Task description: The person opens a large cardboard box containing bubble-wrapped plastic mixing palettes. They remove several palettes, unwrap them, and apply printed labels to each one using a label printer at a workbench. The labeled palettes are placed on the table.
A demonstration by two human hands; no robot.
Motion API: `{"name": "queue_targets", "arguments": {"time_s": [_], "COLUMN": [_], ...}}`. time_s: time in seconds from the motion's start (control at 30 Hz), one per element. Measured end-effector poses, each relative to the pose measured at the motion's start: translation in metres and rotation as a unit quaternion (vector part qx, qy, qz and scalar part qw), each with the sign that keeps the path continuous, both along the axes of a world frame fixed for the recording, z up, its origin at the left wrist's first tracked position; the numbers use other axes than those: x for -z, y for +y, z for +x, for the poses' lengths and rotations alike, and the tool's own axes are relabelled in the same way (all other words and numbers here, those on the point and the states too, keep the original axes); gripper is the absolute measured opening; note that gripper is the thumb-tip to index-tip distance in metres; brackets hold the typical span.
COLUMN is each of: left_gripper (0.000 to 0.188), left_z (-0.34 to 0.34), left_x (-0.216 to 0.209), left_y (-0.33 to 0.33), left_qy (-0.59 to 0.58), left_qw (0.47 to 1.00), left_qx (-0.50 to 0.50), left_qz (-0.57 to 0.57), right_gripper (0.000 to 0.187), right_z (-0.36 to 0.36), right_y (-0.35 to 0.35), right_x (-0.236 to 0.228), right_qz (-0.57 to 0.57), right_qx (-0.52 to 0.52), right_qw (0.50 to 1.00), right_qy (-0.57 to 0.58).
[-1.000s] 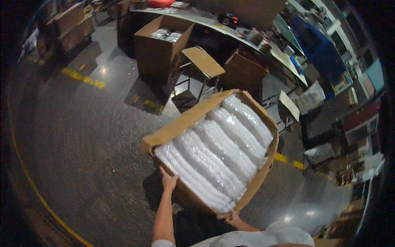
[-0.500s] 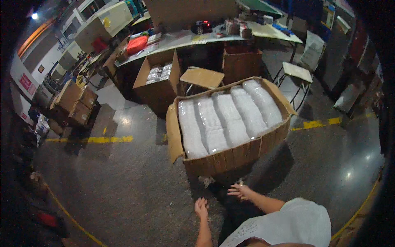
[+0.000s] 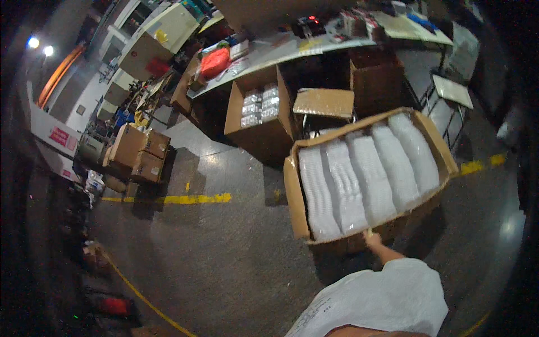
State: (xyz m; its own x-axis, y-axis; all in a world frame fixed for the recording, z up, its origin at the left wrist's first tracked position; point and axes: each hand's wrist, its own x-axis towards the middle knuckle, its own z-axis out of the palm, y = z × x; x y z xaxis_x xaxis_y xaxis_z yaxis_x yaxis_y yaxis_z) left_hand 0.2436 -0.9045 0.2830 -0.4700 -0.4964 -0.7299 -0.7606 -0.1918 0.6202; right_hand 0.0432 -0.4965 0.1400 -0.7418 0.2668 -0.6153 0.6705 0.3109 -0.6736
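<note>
Dark grey floor [image 3: 224, 253] fronts a long pale worktop [image 3: 292, 51]; nearer, a large open brown cardboard box [image 3: 407, 222] holds five white, clear-wrapped stacks [image 3: 372, 180]. The right hand [image 3: 373, 240] has fingers closed on its near rim; the left hand's I cannot tell.

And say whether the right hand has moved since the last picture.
Yes: the right hand has gone forward to the near rim of the white-filled carton.

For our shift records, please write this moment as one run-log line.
left hand: out of view | right hand: at near rim of open cardboard carton | contents: five white rows | behind carton: tan-topped stool
</note>
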Motion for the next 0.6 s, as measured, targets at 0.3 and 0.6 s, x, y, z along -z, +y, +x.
{"name": "queue_targets", "arguments": {"time_s": [0.3, 0.6], "left_gripper": [0.039, 0.043], "left_z": [-0.177, -0.227], "left_x": [0.016, 0.037], "left_y": [-0.101, -0.351], "left_qy": [0.032, -0.084], "left_qw": [0.999, 0.989], "left_qx": [0.007, 0.119], "left_qz": [0.021, 0.04], "right_gripper": [0.041, 0.032], "right_z": [-0.176, -0.24], "right_y": [-0.125, -0.203], "right_x": [-0.018, -0.123], "right_qz": [-0.057, 0.301], "right_qx": [-0.158, -0.074], "right_qw": [0.983, 0.948], "right_qy": [-0.069, 0.075]}}
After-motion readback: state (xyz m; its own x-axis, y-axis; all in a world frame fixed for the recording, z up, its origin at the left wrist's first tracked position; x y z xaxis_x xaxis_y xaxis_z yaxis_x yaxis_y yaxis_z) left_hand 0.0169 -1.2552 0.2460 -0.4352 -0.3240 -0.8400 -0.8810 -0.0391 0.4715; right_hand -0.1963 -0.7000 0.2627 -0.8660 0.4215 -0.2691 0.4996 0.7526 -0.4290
